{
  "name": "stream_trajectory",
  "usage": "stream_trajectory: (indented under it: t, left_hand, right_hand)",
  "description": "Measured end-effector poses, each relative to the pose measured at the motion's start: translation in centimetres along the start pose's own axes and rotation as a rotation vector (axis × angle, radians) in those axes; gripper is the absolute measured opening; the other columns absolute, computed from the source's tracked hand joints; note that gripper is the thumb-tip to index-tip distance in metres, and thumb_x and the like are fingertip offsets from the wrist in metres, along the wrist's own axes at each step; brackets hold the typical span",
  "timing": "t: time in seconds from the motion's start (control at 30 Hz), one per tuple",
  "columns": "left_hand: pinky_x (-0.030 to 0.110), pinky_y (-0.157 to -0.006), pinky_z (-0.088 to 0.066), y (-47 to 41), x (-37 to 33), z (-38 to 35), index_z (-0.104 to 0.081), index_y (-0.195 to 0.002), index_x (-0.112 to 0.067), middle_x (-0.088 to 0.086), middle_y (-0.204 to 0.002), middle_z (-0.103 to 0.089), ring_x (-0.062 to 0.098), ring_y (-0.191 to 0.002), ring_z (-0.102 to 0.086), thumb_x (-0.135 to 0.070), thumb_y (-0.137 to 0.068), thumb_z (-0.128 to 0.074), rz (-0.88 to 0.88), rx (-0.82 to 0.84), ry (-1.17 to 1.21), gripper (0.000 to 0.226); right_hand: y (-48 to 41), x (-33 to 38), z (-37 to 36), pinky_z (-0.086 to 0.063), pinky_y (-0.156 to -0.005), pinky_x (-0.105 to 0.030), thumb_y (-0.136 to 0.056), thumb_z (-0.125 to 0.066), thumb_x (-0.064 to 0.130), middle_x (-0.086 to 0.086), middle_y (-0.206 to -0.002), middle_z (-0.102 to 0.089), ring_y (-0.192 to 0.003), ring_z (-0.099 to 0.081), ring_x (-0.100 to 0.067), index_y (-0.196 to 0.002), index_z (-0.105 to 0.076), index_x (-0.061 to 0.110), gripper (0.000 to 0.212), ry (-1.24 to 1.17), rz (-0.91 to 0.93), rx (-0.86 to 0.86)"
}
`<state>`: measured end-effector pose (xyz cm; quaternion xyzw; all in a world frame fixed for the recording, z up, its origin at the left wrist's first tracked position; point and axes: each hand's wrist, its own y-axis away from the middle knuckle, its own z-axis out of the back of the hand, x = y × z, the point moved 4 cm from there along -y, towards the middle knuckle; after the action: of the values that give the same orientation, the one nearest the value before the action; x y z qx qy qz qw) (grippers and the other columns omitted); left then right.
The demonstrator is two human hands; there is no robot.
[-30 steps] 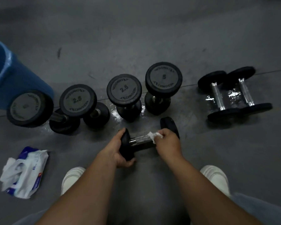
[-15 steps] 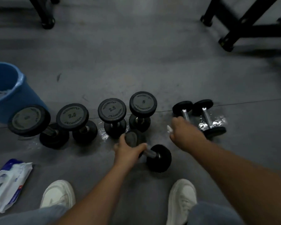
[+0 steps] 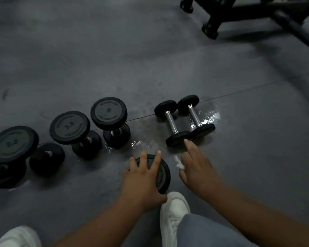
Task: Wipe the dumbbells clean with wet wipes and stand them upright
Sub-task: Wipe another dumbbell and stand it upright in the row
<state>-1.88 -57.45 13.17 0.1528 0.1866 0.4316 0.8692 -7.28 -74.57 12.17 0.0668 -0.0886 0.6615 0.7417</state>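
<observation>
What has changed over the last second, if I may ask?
The left hand stood the dumbbell on end, holding its top plate. The right hand let it go and, wipe pinched, reaches toward the two lying dumbbells. Those and the upright row stayed put.

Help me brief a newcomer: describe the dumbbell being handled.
On the grey floor, a row of upright black round-headed dumbbells lines up. Nearest the right white shoe sits a lone black dumbbell. Only it has the left hand gripping its top disc.
</observation>
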Motion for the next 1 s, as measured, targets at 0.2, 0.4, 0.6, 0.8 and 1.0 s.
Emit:
stream_trajectory:
  t: [0.2,0.4,0.6,0.8,1.0]
  left_hand:
    - [0.047,-0.108,-0.033,-2.4,1.0,3.0,0.014,-0.148,-0.046,0.008,-0.158,-0.012,0.038,-0.133,-0.031,-0.078,-0.057,-0.053,-0.09,-0.009,-0.088,0.117]
    - [0.044,-0.106,-0.035,-8.0,1.3,7.3,0.012,-0.147,-0.05,0.008,-0.152,-0.023,0.034,-0.126,-0.041,-0.08,-0.058,-0.051,-0.09,-0.037,-0.118,0.114]
    - [0.048,-0.11,-0.031,-14.9,2.3,11.1,0.006,-0.148,-0.052,0.012,-0.157,-0.013,0.041,-0.133,-0.035,-0.083,-0.062,-0.052,-0.061,-0.104,-0.174,0.108]
    - [0.049,-0.106,-0.035,-20.4,3.5,11.6,0.002,-0.149,-0.051,0.013,-0.157,-0.014,0.042,-0.13,-0.037,-0.08,-0.064,-0.057,-0.022,-0.091,-0.128,0.107]
    - [0.051,-0.111,-0.033,-17.5,0.4,9.8,-0.044,-0.143,-0.024,0.016,-0.149,-0.038,0.039,-0.134,-0.037,-0.041,-0.068,-0.065,-0.337,-0.371,-0.057,0.08]
  right_hand:
    - [-1.7,-0.1,-2.5,-0.041,-0.101,-0.045,-0.075,-0.059,0.023,-0.02,-0.146,-0.038,-0.136,-0.038,-0.036,-0.085,-0.051,0.012,0.017,-0.092,-0.036,-0.092]
    - [-8.9,-3.1,-1.3,-0.034,-0.108,-0.048,-0.086,-0.05,0.029,-0.016,-0.147,-0.04,-0.137,-0.036,-0.032,-0.091,-0.053,0.013,0.017,-0.081,-0.036,-0.218]
    - [-15.1,-6.9,-3.3,-0.044,-0.097,-0.048,-0.079,-0.046,0.031,-0.02,-0.136,-0.048,-0.126,-0.047,-0.038,-0.091,-0.05,0.011,0.024,-0.111,-0.133,-0.204]
    - [-19.4,-9.0,-5.7,-0.049,-0.083,-0.043,-0.076,-0.066,0.024,-0.015,-0.121,-0.055,-0.11,-0.054,-0.036,-0.093,-0.051,0.011,0.025,-0.091,-0.138,-0.051]
    - [-22.7,-10.5,-8.8,-0.037,-0.066,-0.028,-0.087,-0.06,0.031,-0.008,-0.093,-0.06,-0.089,-0.058,-0.026,-0.084,-0.046,0.02,0.018,-0.29,-0.37,0.352]
